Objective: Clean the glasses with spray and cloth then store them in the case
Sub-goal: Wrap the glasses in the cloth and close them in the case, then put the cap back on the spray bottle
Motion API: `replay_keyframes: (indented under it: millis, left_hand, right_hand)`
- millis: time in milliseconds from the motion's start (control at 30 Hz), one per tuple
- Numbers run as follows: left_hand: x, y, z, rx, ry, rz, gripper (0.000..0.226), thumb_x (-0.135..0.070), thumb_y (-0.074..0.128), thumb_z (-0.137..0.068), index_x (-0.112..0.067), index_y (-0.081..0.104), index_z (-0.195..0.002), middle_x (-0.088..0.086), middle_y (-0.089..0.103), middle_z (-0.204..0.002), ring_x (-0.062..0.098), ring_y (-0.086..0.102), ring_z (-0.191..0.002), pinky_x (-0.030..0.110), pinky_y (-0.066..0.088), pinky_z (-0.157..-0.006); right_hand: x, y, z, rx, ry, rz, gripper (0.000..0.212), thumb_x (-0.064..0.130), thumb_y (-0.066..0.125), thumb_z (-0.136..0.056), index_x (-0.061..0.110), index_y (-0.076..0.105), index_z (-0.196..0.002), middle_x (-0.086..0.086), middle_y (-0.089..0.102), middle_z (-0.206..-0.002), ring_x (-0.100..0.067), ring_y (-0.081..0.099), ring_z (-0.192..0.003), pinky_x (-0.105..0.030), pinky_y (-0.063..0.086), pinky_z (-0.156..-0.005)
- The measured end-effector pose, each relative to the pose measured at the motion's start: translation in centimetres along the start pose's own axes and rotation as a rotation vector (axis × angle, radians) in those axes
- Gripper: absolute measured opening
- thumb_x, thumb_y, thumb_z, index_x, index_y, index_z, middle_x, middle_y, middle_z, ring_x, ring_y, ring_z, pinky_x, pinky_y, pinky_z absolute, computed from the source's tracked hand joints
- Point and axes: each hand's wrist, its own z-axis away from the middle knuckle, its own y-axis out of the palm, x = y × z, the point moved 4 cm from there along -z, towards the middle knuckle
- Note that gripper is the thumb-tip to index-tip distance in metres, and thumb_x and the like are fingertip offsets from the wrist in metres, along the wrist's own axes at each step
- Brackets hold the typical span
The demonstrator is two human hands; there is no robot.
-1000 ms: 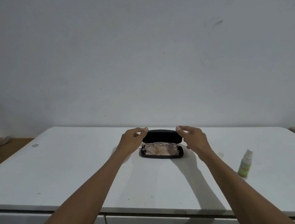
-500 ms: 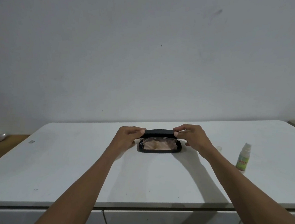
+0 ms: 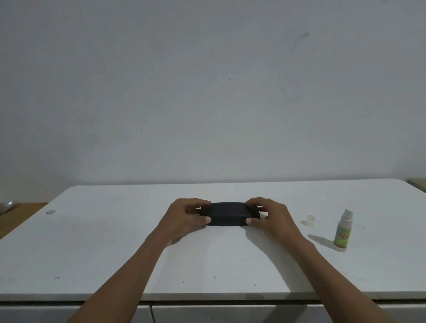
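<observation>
Two bare hands grip a closed, black, oblong glasses case [image 3: 229,214] by its ends on a white tabletop [image 3: 122,243]. The left hand [image 3: 185,217] curls fingers over the left end, thumb at the front. The right hand [image 3: 270,218] does the same on the right end. Well to the right stands a small white spray bottle [image 3: 342,232]; its green label's lettering is unreadable. A small clear cap [image 3: 310,219] lies between bottle and case.

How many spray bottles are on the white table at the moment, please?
1. The spray bottle stands upright on the table, right of the right hand; its cap lies between them.
</observation>
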Motion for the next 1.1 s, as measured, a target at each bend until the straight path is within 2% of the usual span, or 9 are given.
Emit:
replay_keyframes:
  millis: [100,200,400,533,600,733,900,967,1100]
  left_hand:
    - [0.1,0.5,0.1,-0.023,0.058,-0.143,0.049,0.005,0.085,-0.069,-0.02,0.077,-0.111,0.007,0.075,-0.109,0.014,0.073,-0.091,0.029,0.06,-0.079]
    - [0.4,0.5,0.0,-0.063,0.125,-0.276,0.052,-0.002,0.088,-0.069,-0.027,0.076,-0.113,-0.002,0.076,-0.109,0.013,0.073,-0.097,0.026,0.059,-0.085]
    - [0.0,0.7,-0.4,-0.07,0.151,-0.252,0.049,0.008,0.082,-0.073,-0.01,0.074,-0.118,0.004,0.072,-0.111,0.012,0.068,-0.1,0.014,0.055,-0.076]
    - [-0.4,0.4,-3.0,-0.102,0.132,-0.164,0.047,0.014,0.076,-0.077,-0.005,0.072,-0.12,0.008,0.066,-0.117,0.01,0.062,-0.101,0.02,0.059,-0.071]
    - [-0.4,0.0,-4.7,-0.121,0.13,-0.172,0.046,0.012,0.076,-0.078,-0.007,0.072,-0.12,0.01,0.065,-0.118,0.011,0.06,-0.103,0.021,0.059,-0.072]
    - [-0.4,-0.5,-8.1,-0.13,0.158,-0.237,0.046,0.015,0.073,-0.08,-0.002,0.069,-0.122,0.008,0.066,-0.115,0.014,0.06,-0.1,0.007,0.053,-0.068]
    - [0.1,-1.2,-12.3,-0.141,0.148,-0.268,0.046,0.015,0.074,-0.079,-0.003,0.07,-0.122,0.01,0.063,-0.119,0.018,0.059,-0.102,0.012,0.056,-0.069]
    - [0.5,-1.4,-13.4,-0.142,0.138,-0.274,0.047,0.014,0.075,-0.078,-0.004,0.07,-0.121,0.009,0.062,-0.118,0.019,0.059,-0.104,0.015,0.058,-0.072]
    - [1.9,-1.9,-14.4,-0.139,0.175,-0.449,0.048,-0.004,0.083,-0.078,-0.015,0.071,-0.123,0.004,0.07,-0.118,0.017,0.066,-0.108,0.019,0.053,-0.093]
  right_hand:
    - [0.5,0.3,0.2,0.018,-0.023,0.095,0.04,0.02,0.079,-0.08,0.03,0.069,-0.117,0.005,0.068,-0.107,-0.016,0.062,-0.103,-0.033,0.05,-0.092]
    - [0.5,0.7,0.3,0.025,-0.043,0.131,0.041,0.021,0.079,-0.08,0.031,0.067,-0.118,0.006,0.069,-0.099,-0.017,0.063,-0.095,-0.032,0.051,-0.085]
    - [-0.1,0.9,-0.9,0.005,-0.033,0.12,0.041,0.021,0.08,-0.08,0.029,0.069,-0.119,0.003,0.068,-0.1,-0.019,0.063,-0.096,-0.038,0.053,-0.089]
    - [-0.3,1.0,-4.0,-0.011,-0.035,0.081,0.036,0.019,0.079,-0.079,0.03,0.069,-0.112,0.004,0.07,-0.102,-0.02,0.065,-0.099,-0.039,0.054,-0.087]
    - [-0.4,1.1,-5.9,-0.01,-0.027,0.062,0.035,0.017,0.079,-0.079,0.028,0.07,-0.11,0.004,0.071,-0.102,-0.02,0.065,-0.098,-0.037,0.053,-0.086]
    - [-1.0,1.6,-9.7,0.007,-0.016,0.061,0.032,0.015,0.078,-0.08,0.028,0.069,-0.107,0.008,0.067,-0.094,-0.015,0.062,-0.088,-0.025,0.047,-0.072]
    - [-1.9,1.9,-13.3,0.007,-0.015,0.081,0.03,0.014,0.077,-0.081,0.026,0.069,-0.108,0.009,0.066,-0.092,-0.006,0.058,-0.081,-0.02,0.042,-0.066]
    - [-2.2,1.9,-14.3,0.009,-0.014,0.094,0.03,0.014,0.077,-0.082,0.024,0.068,-0.109,0.007,0.066,-0.093,-0.01,0.058,-0.082,-0.021,0.042,-0.066]
    - [-3.2,2.6,-14.8,0.034,0.001,0.131,0.029,0.015,0.078,-0.082,0.021,0.068,-0.109,0.003,0.065,-0.091,-0.016,0.059,-0.081,-0.022,0.043,-0.065]
